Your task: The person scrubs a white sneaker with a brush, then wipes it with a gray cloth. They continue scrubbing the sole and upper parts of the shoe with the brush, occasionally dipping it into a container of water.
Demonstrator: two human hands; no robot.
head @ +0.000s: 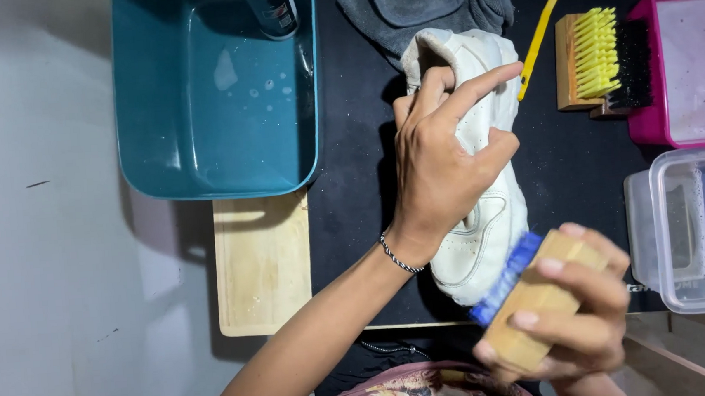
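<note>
On the black mat (565, 166) we hold the white sneaker (479, 239) firmly with our left hand (441, 163) while our right hand (571, 311) grips the wooden brush (533, 301) against its toe, which already looks quite clean; the rest we cannot judge

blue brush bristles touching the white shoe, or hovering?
Touching. The head view shows the blue bristles of the wooden brush, held in the right hand, pressed against the white shoe, no gap visible.

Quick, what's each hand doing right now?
Left hand: closed around the white shoe, steadying it on the black mat.
Right hand: closed on the wooden brush, blue bristles against the shoe.
</note>
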